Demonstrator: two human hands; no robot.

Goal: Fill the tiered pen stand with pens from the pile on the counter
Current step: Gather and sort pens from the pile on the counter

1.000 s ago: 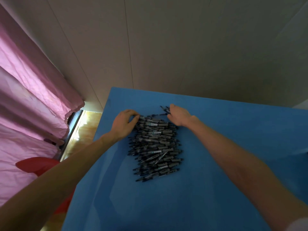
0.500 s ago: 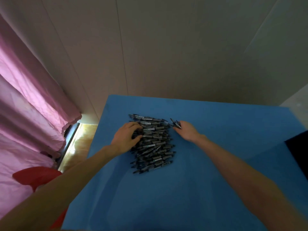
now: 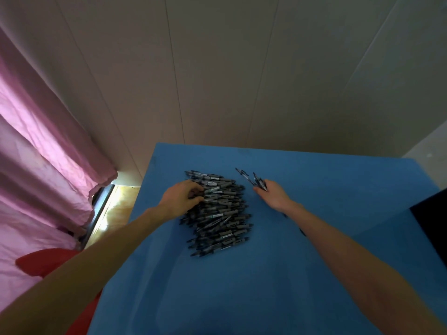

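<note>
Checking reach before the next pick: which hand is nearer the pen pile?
Left. The left hand rests on the pen pile at its far-left edge, fingers curled into the pens. The right hand is off to the pile's right, holding a few pens.

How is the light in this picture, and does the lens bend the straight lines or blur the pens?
Head view: dim overall; the brightest spot is the sunlit floor strip beside the pink curtain. The wide angle makes the wall seams fan out and the blue counter edges splay. The pen pile looks dark, its labels unreadable; the pens in the right hand are slightly smeared.
</note>
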